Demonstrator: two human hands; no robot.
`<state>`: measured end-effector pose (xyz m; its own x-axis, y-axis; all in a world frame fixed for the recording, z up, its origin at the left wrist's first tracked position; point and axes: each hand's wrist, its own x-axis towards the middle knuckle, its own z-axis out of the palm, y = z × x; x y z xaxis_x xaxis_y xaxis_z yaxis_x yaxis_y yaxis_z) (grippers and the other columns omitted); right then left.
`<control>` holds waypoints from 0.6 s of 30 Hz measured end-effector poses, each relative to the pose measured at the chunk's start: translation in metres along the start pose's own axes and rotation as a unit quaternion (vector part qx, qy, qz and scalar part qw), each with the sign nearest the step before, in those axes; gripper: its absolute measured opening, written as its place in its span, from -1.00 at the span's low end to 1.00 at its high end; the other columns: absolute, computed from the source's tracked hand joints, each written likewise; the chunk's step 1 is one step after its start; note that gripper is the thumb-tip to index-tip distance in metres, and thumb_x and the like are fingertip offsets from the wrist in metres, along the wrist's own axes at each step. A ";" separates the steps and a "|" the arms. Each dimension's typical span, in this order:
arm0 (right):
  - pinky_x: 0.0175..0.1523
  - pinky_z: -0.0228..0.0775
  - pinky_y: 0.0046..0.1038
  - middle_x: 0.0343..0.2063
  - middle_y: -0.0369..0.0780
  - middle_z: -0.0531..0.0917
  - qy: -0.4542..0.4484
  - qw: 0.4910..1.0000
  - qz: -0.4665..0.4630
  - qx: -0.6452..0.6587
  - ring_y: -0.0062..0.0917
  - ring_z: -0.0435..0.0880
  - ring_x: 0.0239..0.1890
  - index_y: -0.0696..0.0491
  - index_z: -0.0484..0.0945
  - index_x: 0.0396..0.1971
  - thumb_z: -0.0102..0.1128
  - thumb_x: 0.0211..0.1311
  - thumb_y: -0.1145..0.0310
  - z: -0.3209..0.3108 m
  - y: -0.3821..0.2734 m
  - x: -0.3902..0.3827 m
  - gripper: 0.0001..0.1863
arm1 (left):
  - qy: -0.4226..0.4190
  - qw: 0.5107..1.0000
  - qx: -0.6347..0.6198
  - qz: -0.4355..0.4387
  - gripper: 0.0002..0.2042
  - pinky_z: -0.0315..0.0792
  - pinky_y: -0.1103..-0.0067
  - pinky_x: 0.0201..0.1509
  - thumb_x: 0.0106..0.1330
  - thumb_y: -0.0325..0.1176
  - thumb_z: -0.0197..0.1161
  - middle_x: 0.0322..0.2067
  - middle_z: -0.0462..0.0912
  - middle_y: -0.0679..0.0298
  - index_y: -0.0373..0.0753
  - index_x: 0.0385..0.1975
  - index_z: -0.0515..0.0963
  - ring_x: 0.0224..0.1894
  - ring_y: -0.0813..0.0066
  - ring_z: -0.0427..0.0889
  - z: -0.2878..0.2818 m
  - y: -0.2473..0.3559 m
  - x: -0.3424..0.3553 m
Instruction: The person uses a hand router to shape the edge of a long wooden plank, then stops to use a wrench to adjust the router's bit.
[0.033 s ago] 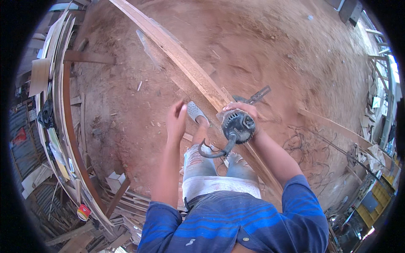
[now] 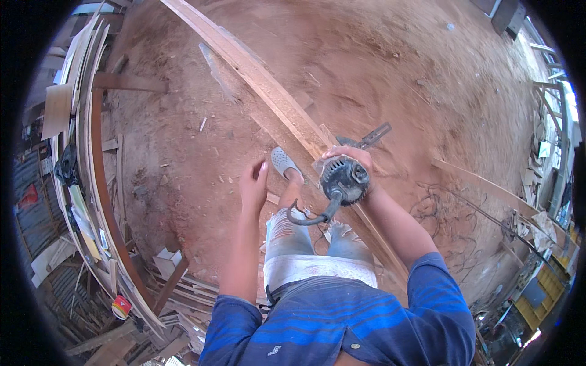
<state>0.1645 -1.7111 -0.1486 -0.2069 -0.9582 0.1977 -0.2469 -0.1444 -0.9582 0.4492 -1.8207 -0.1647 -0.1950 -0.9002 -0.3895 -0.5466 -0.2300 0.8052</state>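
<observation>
My right hand (image 2: 357, 160) grips a black corded power tool (image 2: 343, 183) with a metal guide bar (image 2: 375, 135) sticking out toward the upper right. The tool rests at a long, pale wooden beam (image 2: 268, 91), which runs diagonally from the far upper left toward my right side. Its dark cord loops back toward my legs. My left hand (image 2: 253, 183) hangs in the air left of the beam with loosely bent fingers apart and nothing visible in it. Beneath it show my ripped jeans and a foot in a grey perforated clog (image 2: 284, 160).
Long boards (image 2: 88, 171) are stacked on a brown timber frame (image 2: 97, 134) along the left. The dirt floor (image 2: 415, 91) has wood scraps and tangled cables (image 2: 430, 213). A loose plank (image 2: 482, 183) lies at right, near a yellow slatted object (image 2: 537, 293) and assorted clutter.
My left hand is slightly lower, nearer my body. My right hand and the tool look nearly the same.
</observation>
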 end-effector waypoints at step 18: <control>-0.21 0.60 -0.37 -0.40 -0.22 0.76 0.069 0.992 0.055 0.086 -0.34 0.78 -0.38 0.11 0.72 -0.25 0.67 -0.20 0.17 0.067 0.032 0.121 -0.51 | 0.142 0.908 0.060 -0.390 -0.60 0.53 0.38 0.07 0.51 -0.10 0.23 -0.20 0.77 -0.06 -0.42 -0.18 0.69 -0.05 0.28 0.72 -0.053 -0.110 -0.071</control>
<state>0.1945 -1.8481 -0.1694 -0.3537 -0.9295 0.1045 -0.0531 -0.0916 -0.9944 0.5666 -1.7514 -0.2018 0.4990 -0.5431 -0.6753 -0.5156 -0.8124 0.2724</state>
